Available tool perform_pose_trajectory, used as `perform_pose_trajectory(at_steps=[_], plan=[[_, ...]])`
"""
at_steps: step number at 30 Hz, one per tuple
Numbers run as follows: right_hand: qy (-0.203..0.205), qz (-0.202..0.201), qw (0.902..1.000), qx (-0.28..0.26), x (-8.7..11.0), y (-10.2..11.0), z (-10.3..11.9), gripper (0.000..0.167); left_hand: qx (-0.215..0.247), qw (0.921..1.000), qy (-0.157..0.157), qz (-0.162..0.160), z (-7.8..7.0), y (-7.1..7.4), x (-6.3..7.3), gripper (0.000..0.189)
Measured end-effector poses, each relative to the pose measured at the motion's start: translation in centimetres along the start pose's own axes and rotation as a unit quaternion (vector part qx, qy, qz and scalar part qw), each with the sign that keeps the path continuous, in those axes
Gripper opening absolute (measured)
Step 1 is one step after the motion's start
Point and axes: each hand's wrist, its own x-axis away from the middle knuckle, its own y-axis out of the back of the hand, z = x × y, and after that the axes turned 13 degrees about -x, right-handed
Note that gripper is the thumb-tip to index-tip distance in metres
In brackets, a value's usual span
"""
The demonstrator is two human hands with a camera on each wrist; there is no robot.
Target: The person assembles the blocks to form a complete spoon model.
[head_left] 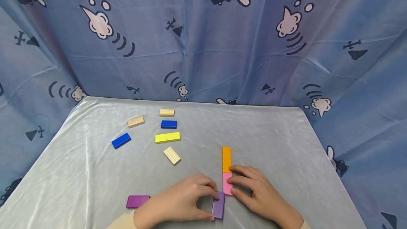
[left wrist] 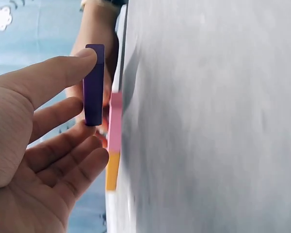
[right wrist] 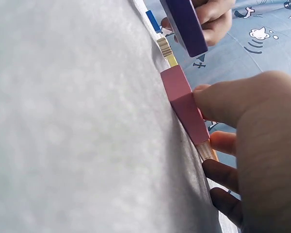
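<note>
pale cloth (head_left: 273,140) bears a pink block (head_left: 227,187), an orange block (head_left: 226,156) just behind it, and 7 other blocks (head_left: 167,138) to its left.

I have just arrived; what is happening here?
A person's left-hand grip holds a purple rectangular block above a pale cloth, near the end of a pink rectangular block. The right-hand grip touches the pink block, end to end with an orange rectangular block. To the left lie a second purple block, two blue blocks, a yellow block and three unpainted wooden blocks.
</note>
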Motion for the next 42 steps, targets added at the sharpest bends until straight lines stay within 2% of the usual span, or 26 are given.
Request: perform_pose_trajectory(at_steps=[6, 10, 14, 22, 28, 42], plan=[[0.022, -0.009, 0.9997, 0.0, 0.1, 0.0, -0.1, 0.032, -0.057, 0.9972, -0.048, -0.005, -1.2, -1.0, -1.0, 0.036], [0.036, -0.013, 0.9993, -0.001, 0.0, 0.0, -0.1, 0.034, -0.104, 0.9926, -0.061, -0.01, -1.7, -1.6, -1.3, 0.037], [0.038, -0.014, 0.9992, -0.002, 0.0, 0.0, -0.1, 0.035, -0.127, 0.9898, -0.062, -0.017, -2.0, -2.0, -1.5, 0.037], [0.022, -0.009, 0.9997, -0.003, 0.0, -0.1, 0.0, 0.031, -0.136, 0.9889, -0.054, -0.029, -1.9, -2.4, -1.6, 0.036], [0.009, -0.004, 0.9999, -0.002, 0.0, -0.1, 0.0, 0.029, -0.137, 0.9883, -0.059, -0.032, -1.7, -2.5, -1.6, 0.035], [0.033, -0.015, 0.9993, 0.002, 0.1, 0.0, 0.1, 0.03, -0.143, 0.9859, -0.073, -0.047, -1.5, -3.1, -1.5, 0.035]])
